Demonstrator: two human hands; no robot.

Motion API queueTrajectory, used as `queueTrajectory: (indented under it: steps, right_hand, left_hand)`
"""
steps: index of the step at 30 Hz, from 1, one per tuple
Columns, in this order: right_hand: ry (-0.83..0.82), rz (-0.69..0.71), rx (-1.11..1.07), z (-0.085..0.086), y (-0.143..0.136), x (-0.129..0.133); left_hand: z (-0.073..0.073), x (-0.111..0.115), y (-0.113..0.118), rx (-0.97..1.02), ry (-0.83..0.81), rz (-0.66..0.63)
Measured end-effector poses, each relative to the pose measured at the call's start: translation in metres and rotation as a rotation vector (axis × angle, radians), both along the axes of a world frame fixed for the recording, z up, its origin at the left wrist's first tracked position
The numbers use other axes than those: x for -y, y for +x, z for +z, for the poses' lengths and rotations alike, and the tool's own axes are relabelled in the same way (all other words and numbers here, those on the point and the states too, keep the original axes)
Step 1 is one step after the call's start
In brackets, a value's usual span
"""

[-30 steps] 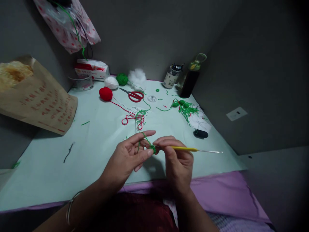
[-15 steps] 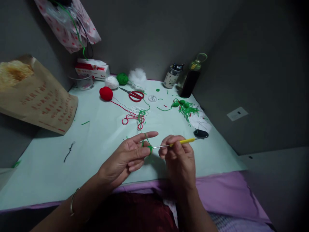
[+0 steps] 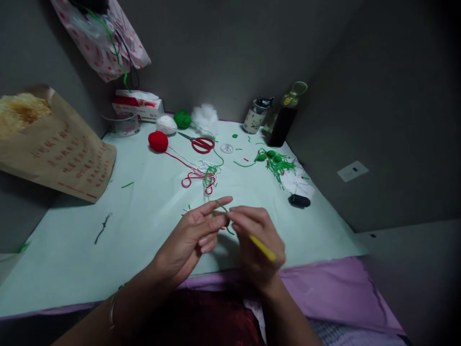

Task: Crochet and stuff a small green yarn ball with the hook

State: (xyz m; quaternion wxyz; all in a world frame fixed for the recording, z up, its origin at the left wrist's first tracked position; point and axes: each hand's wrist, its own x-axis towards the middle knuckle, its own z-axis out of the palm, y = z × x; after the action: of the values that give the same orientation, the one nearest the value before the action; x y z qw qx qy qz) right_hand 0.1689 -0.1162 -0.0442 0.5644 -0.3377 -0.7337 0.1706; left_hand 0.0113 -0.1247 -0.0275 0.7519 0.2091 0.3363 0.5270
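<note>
My left hand [image 3: 196,228] pinches a small piece of green crochet work [image 3: 227,223] between thumb and fingers, its index finger stretched out with green yarn [image 3: 220,205] running over it. In my right hand [image 3: 257,240] is a crochet hook with a yellow handle [image 3: 262,247]; the handle slants down towards me and the metal tip is hidden behind the fingers. The right fingertips meet the work at the left thumb. Beyond the hands lies a tangle of red, white and green yarn [image 3: 208,177], from which the green strand comes.
Red-handled scissors [image 3: 202,144], a red yarn ball [image 3: 158,141], a white ball [image 3: 166,125], a green ball [image 3: 182,119] and white stuffing [image 3: 204,117] lie behind. Green crocheted pieces [image 3: 275,161] and a black spool [image 3: 299,201] are at right. A paper bag [image 3: 72,154] stands left.
My right hand has moved left to the green work, its fingers now touching it. The hook's handle has swung from nearly level to slanting down towards me.
</note>
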Motion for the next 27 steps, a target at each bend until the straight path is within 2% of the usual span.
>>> queueTrajectory:
  steps: [2, 4, 6, 8, 9, 11, 14, 16, 19, 24, 27]
  right_hand:
    - [-0.128, 0.038, -0.197, 0.003, 0.000, -0.003]
    - [-0.211, 0.053, -0.277, 0.003, -0.002, -0.004]
    - [-0.121, 0.032, -0.161, 0.001, -0.004, -0.004]
    - [0.029, -0.014, -0.016, -0.002, -0.005, -0.004]
    - [0.058, -0.028, -0.009, -0.003, -0.004, -0.004]
    - [-0.041, -0.023, -0.174, -0.002, -0.004, -0.007]
    - [-0.248, 0.102, -0.432, 0.003, -0.004, -0.010]
    - [-0.291, 0.178, -0.410, 0.005, -0.006, -0.010]
    - [-0.318, 0.178, -0.372, 0.003, -0.008, -0.009]
    - [-0.515, 0.285, -0.589, -0.001, -0.004, -0.012]
    - [-0.543, 0.326, -0.629, 0.001, -0.002, -0.012]
  left_hand:
    - [0.001, -0.001, 0.000, 0.022, -0.016, 0.006]
    - [0.003, -0.001, 0.002, -0.024, 0.035, 0.105]
    - [0.004, 0.000, 0.004, -0.051, 0.070, 0.161]
    - [0.004, 0.001, 0.005, -0.006, 0.036, 0.096]
    - [0.004, 0.000, 0.004, 0.027, 0.006, 0.047]
    - [0.004, -0.001, 0.000, 0.051, -0.023, 0.007]
    - [0.005, -0.002, -0.003, -0.044, 0.043, 0.088]
    - [0.004, -0.002, -0.002, -0.135, 0.104, 0.114]
    - [0.001, 0.001, 0.001, -0.227, 0.147, 0.098]
    - [-0.002, 0.001, -0.001, -0.306, 0.145, 0.084]
    - [-0.001, 0.001, -0.004, -0.316, 0.155, 0.092]
